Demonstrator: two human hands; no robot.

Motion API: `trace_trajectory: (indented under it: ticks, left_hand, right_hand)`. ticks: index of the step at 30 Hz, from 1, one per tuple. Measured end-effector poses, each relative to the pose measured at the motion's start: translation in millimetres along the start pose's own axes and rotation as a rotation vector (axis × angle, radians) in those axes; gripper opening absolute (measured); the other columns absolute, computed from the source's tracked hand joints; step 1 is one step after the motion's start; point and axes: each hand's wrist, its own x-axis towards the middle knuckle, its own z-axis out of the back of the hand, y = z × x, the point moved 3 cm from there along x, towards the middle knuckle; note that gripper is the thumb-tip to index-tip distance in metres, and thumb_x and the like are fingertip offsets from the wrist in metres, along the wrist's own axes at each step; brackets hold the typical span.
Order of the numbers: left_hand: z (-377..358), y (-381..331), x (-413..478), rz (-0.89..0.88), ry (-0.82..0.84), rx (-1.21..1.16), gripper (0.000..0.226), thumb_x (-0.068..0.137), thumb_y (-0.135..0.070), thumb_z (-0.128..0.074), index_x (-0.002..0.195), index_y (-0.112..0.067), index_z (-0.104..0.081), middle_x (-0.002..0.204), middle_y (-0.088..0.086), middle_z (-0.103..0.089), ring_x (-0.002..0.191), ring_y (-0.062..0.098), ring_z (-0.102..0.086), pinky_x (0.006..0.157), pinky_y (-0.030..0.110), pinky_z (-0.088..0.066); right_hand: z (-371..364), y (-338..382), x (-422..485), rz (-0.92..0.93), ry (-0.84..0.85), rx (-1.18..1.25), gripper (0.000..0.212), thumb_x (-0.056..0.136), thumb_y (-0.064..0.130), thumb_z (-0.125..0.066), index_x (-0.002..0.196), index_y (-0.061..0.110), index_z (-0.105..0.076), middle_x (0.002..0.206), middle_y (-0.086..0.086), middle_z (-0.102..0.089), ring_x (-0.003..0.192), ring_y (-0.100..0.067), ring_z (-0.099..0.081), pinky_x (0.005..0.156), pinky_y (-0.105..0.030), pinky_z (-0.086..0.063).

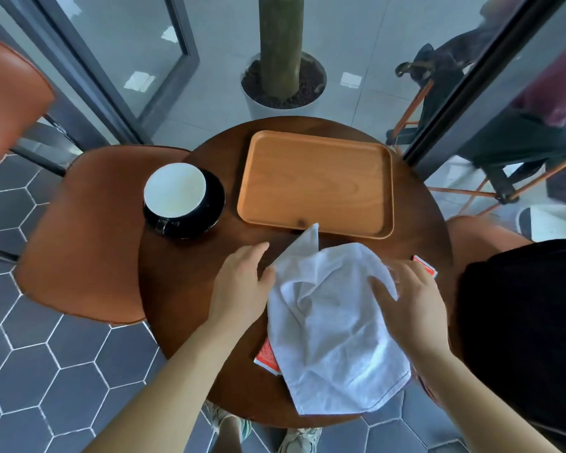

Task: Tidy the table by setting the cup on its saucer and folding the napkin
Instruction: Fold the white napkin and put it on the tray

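Note:
A black cup [174,197] with a white inside stands on its black saucer [214,204] at the left of the round wooden table [177,289]. A crumpled white napkin [334,328] lies on the near half of the table, one corner pointing up toward the tray. My left hand [242,282] rests at the napkin's upper left edge, thumb touching the cloth. My right hand [409,299] lies on the napkin's upper right edge, fingers spread over the fabric. Whether either hand pinches the cloth I cannot tell.
An empty wooden tray [317,184] sits at the back of the table. Red packets peek out beside the napkin, one at the lower left [267,354] and one at the right [425,266]. Orange chairs [85,237] stand left and right; a potted trunk [283,83] stands behind.

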Motion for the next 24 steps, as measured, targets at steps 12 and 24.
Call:
trace_trajectory:
  ticks: [12, 24]
  left_hand:
    - [-24.5, -12.6, 45.6, 0.156, 0.236, 0.2, 0.027, 0.097, -0.033, -0.059, 0.115, -0.016, -0.068, 0.114, 0.009, -0.07, 0.106, 0.031, -0.065, 0.073, 0.04, -0.054]
    - [32.0, -6.5, 10.9, 0.507, -0.136, -0.815, 0.008, 0.089, -0.013, -0.065, 0.091, -0.009, -0.071, 0.09, 0.013, -0.077, 0.079, 0.03, -0.073, 0.061, 0.039, -0.057]
  right_hand:
    - [-0.9, -18.9, -4.1, -0.276, 0.234, -0.233, 0.033, 0.087, 0.046, -0.07, 0.109, 0.022, -0.061, 0.1, 0.001, -0.058, 0.079, -0.026, -0.059, 0.064, -0.033, -0.044]
    - [63.0, 13.2, 14.4, -0.411, -0.011, 0.877, 0.009, 0.068, 0.019, -0.061, 0.071, 0.011, -0.06, 0.059, 0.001, -0.049, 0.058, -0.017, -0.044, 0.051, -0.027, -0.034]
